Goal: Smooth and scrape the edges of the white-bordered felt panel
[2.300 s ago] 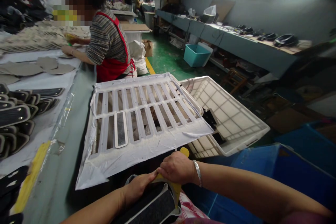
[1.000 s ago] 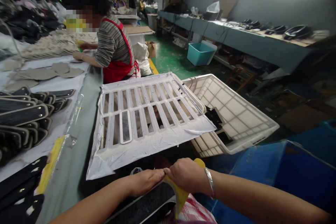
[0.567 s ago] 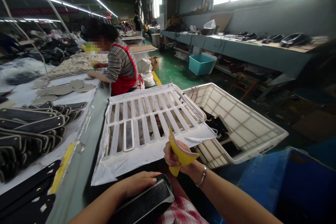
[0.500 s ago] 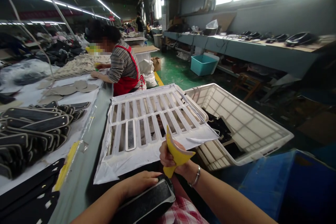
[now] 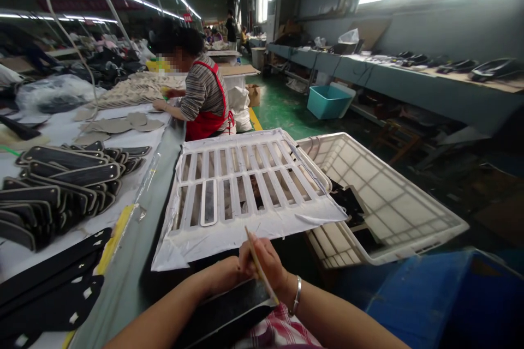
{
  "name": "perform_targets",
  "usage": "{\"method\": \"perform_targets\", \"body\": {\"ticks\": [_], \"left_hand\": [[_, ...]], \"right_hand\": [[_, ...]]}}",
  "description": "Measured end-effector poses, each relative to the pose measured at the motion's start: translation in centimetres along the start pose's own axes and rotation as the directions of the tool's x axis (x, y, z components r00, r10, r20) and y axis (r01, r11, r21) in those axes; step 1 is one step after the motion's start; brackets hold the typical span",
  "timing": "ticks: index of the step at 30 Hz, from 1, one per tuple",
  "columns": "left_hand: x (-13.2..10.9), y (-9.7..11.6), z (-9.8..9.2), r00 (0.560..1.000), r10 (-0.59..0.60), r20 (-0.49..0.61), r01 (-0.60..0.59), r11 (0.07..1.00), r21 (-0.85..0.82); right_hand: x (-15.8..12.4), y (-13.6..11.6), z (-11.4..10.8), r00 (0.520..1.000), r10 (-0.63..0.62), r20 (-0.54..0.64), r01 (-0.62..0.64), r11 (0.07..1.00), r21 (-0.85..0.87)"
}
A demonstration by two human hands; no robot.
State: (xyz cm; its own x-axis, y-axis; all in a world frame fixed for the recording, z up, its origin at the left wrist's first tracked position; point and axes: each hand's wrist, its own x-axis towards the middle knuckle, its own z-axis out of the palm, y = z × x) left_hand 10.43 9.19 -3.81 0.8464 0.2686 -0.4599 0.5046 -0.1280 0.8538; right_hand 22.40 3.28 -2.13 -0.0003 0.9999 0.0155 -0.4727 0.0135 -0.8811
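Observation:
My right hand (image 5: 271, 266) has its fingers closed on a thin yellow sheet piece (image 5: 262, 270), which now shows mostly edge-on. My left hand (image 5: 227, 275) is close against the right one, and its fingers are largely hidden, so what it grips cannot be made out. Under both hands, across my lap, rests a long black padded piece (image 5: 231, 308) with a pale border line. Just beyond lies a white slatted rack (image 5: 245, 237) covered in cloth or film, with one white-rimmed oblong piece (image 5: 209, 202) on it.
On the left table (image 5: 164, 161) lie stacked black pale-edged pieces (image 5: 69, 180) and flat black panels (image 5: 53, 283). A white crate (image 5: 403, 207) with black parts stands right of the rack, near a blue surface (image 5: 442, 300). A co-worker in a red apron (image 5: 208, 114) works further up the table.
My left hand has moved from the black piece's end up beside my right hand. The yellow piece has turned from broad face to edge-on. The camera view has shifted slightly left.

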Motion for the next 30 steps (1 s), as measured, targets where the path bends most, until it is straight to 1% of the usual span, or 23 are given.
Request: {"method": "perform_targets", "body": {"ticks": [1, 3, 5, 7, 8, 9, 10, 12, 13, 14, 15, 16, 18, 19, 20, 21, 23, 25, 27, 28, 30], "left_hand": [[-0.1, 0.3, 0.0, 1.0, 0.025, -0.003, -0.025, 1.0, 0.001], [-0.3, 0.6, 0.1, 0.999, 0.048, 0.019, -0.048, 0.999, -0.008], [-0.5, 0.7, 0.2, 0.999, 0.02, 0.048, -0.019, 1.0, -0.024], [-0.5, 0.6, 0.4, 0.998, -0.019, 0.06, 0.021, 0.999, -0.039], [-0.5, 0.5, 0.6, 0.998, -0.034, 0.057, 0.036, 0.998, -0.041], [-0.4, 0.4, 0.7, 0.998, -0.045, 0.052, 0.047, 0.998, -0.039], [-0.3, 0.4, 0.8, 0.998, -0.053, 0.045, 0.055, 0.998, -0.031], [-0.4, 0.5, 1.1, 0.997, -0.067, 0.022, 0.067, 0.998, 0.0], [-0.5, 0.6, 1.2, 0.998, -0.07, 0.003, 0.07, 0.997, 0.024], [-0.8, 0.8, 1.3, 0.997, -0.069, -0.02, 0.07, 0.996, 0.053], [-1.1, 1.1, 1.5, 0.997, -0.065, -0.049, 0.07, 0.994, 0.085], [-1.4, 1.4, 1.8, 0.994, -0.064, -0.084, 0.073, 0.991, 0.113], [-1.9, 1.9, 2.6, 0.985, -0.069, -0.157, 0.101, 0.973, 0.206], [-2.1, 2.1, 3.1, 0.979, -0.075, -0.189, 0.126, 0.953, 0.275], [-2.1, 2.3, 3.7, 0.973, -0.081, -0.217, 0.156, 0.922, 0.355], [-2.0, 2.5, 4.3, 0.967, -0.085, -0.241, 0.187, 0.879, 0.439], [-1.7, 2.6, 5.6, 0.957, -0.077, -0.281, 0.234, 0.779, 0.582], [-1.4, 2.6, 6.7, 0.944, -0.045, -0.326, 0.261, 0.705, 0.66], [-1.1, 2.4, 7.3, 0.934, -0.001, -0.356, 0.269, 0.659, 0.703], [-1.1, 2.2, 7.4, 0.932, 0.018, -0.361, 0.263, 0.65, 0.713], [-1.1, 1.9, 7.3, 0.936, 0.039, -0.349, 0.24, 0.654, 0.718]], "right_hand": [[0.1, -0.1, 0.4, 1.0, 0.008, -0.017, -0.008, 1.0, -0.011], [0.4, -0.7, 0.5, 0.996, 0.06, -0.063, -0.057, 0.997, 0.054], [0.4, -1.8, -0.4, 0.988, 0.081, -0.129, -0.059, 0.985, 0.162], [-0.4, -3.0, -2.0, 0.979, 0.055, -0.196, -0.01, 0.974, 0.224], [-1.4, -3.4, -2.8, 0.971, 0.061, -0.233, -0.003, 0.97, 0.242], [-2.7, -3.6, -3.4, 0.959, 0.091, -0.267, -0.022, 0.967, 0.252], [-4.2, -3.6, -4.0, 0.942, 0.146, -0.303, -0.067, 0.964, 0.257], [-8.0, -2.8, -4.4, 0.887, 0.283, -0.365, -0.2, 0.948, 0.25], [-10.0, -2.0, -4.5, 0.862, 0.328, -0.386, -0.251, 0.938, 0.237], [-11.9, -1.2, -4.6, 0.855, 0.348, -0.385, -0.285, 0.935, 0.212], [-13.6, -0.4, -4.7, 0.859, 0.352, -0.372, -0.303, 0.935, 0.186], [-15.2, 0.4, -4.9, 0.875, 0.356, -0.329, -0.314, 0.933, 0.175], [-17.4, 1.3, -5.7, 0.904, 0.386, -0.183, -0.356, 0.918, 0.176], [-18.1, 1.5, -6.3, 0.905, 0.414, -0.099, -0.393, 0.903, 0.175], [-18.5, 1.4, -7.1, 0.895, 0.446, -0.03, -0.436, 0.886, 0.159], [-18.6, 1.2, -7.9, 0.878, 0.479, 0.013, -0.477, 0.871, 0.121], [-18.4, 0.2, -9.7, 0.841, 0.539, 0.03, -0.54, 0.842, -0.002], [-17.5, -0.9, -11.1, 0.801, 0.597, 0.051, -0.589, 0.8, -0.115], [-16.5, -2.0, -11.9, 0.758, 0.643, 0.114, -0.618, 0.762, -0.192], [-15.9, -2.5, -12.1, 0.735, 0.663, 0.139, -0.627, 0.744, -0.23], [-14.7, -3.2, -12.1, 0.69, 0.709, 0.148, -0.636, 0.69, -0.345]]}}
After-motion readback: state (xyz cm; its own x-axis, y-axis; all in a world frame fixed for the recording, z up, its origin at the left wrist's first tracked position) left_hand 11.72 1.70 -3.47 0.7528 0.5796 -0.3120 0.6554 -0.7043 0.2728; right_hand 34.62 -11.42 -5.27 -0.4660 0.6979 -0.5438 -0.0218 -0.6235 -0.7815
